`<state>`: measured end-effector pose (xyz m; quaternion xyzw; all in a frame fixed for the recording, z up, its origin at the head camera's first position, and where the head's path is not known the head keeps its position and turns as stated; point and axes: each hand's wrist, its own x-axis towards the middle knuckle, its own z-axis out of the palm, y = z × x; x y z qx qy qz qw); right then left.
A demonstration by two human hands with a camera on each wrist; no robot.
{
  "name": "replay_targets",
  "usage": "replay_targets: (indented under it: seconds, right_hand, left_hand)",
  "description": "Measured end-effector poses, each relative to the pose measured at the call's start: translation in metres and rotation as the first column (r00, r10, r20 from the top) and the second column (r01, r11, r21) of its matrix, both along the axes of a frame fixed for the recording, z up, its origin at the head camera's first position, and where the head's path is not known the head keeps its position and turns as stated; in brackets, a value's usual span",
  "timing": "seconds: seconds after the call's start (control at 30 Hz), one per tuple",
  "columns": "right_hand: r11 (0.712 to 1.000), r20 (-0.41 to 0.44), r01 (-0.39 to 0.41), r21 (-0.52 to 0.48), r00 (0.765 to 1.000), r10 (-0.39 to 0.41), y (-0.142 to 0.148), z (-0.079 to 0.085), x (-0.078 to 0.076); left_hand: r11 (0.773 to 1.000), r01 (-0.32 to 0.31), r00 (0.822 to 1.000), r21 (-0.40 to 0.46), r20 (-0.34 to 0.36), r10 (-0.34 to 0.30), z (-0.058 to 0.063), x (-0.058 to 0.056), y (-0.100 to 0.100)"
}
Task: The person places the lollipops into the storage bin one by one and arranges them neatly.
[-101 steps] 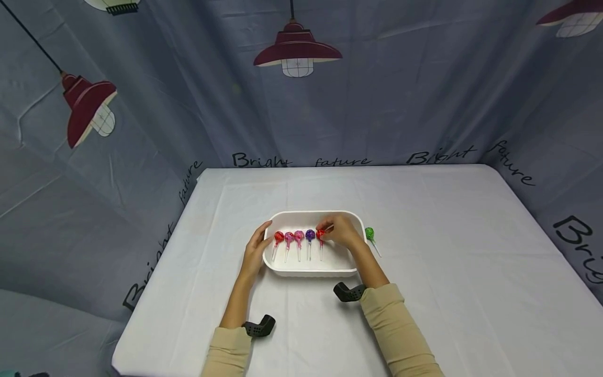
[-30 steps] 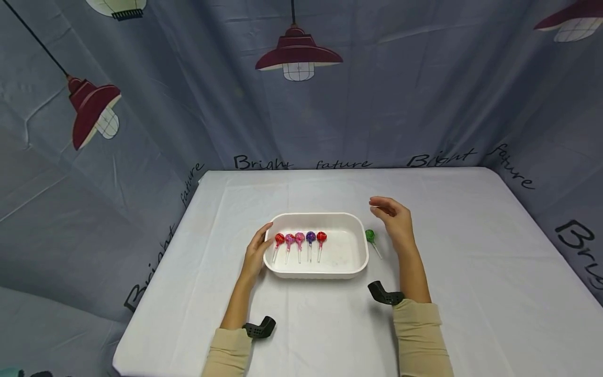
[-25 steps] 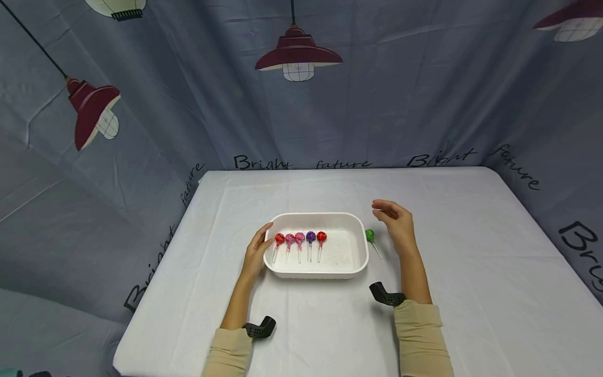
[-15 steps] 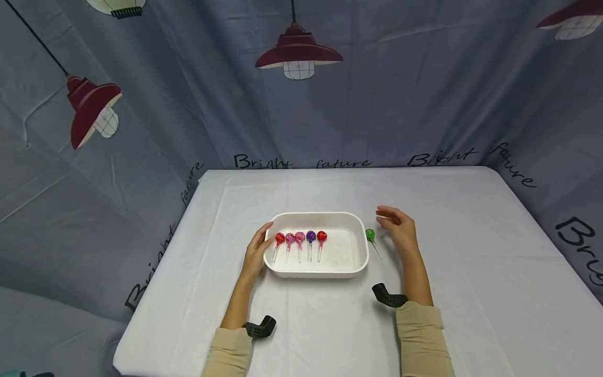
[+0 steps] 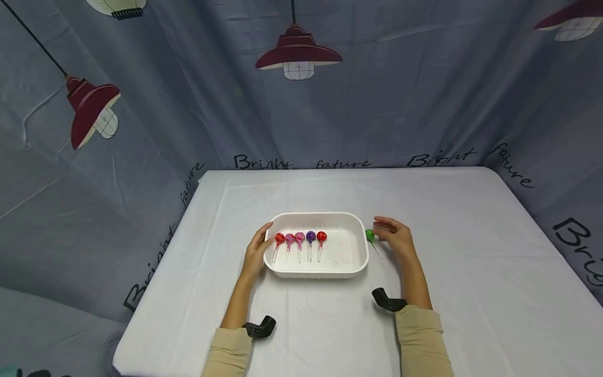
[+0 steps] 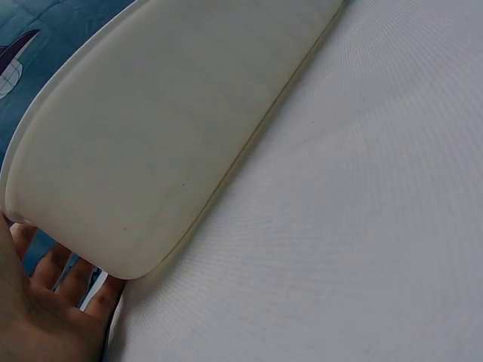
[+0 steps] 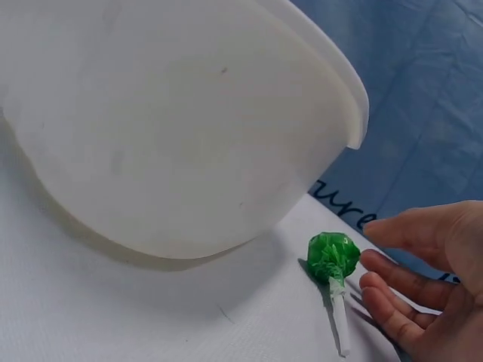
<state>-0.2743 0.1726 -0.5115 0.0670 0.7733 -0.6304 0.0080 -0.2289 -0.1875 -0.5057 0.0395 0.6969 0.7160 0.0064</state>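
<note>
A white plastic tray [image 5: 341, 269] stands on the white-covered table. Inside lie several lollipops in a row: red [image 5: 279, 239], two pink, one purple [image 5: 311, 237] and another red [image 5: 322, 237]. My left hand [image 5: 256, 250] holds the tray's left end, its thumb at the rim and its fingers along the outer wall. In the left wrist view those fingers show partly behind the tray's corner. A green lollipop [image 7: 333, 258] lies on the table just outside the tray's right end. Beside its head is my right hand [image 5: 397, 238], fingers apart and nothing held.
The table [image 5: 301, 335] reaches beyond the tray on every side. Behind it hangs a grey-blue cloth [image 5: 400, 94] printed with lamps and lettering. A black wrist mount sits on each forearm, at the left [image 5: 260, 327] and the right [image 5: 388, 300].
My right hand has let go of the red lollipop, left the tray and moved right, then come down toward the green lollipop. The left hand stays at the tray.
</note>
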Motion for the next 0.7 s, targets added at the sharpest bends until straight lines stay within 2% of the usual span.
replay_targets:
  seconds: [0.3,0.47,0.7]
  right_hand:
    - [0.993,0.031,-0.098,0.07,0.995,0.096,0.001,-0.002,-0.001]
    - [0.988,0.031,-0.119,0.101,0.993,0.117,0.0,-0.003,-0.001]
    - [0.967,0.028,-0.107,0.231,0.994,0.103,-0.002,-0.005,-0.002]
  left_hand:
    - [1.0,-0.004,1.0,0.004,-0.02,0.004,-0.001,-0.001,0.0]
    - [1.0,-0.005,1.0,-0.005,-0.011,0.005,-0.001,-0.001,0.0]
    - [1.0,-0.019,1.0,0.008,-0.004,0.019,-0.022,-0.011,-0.004]
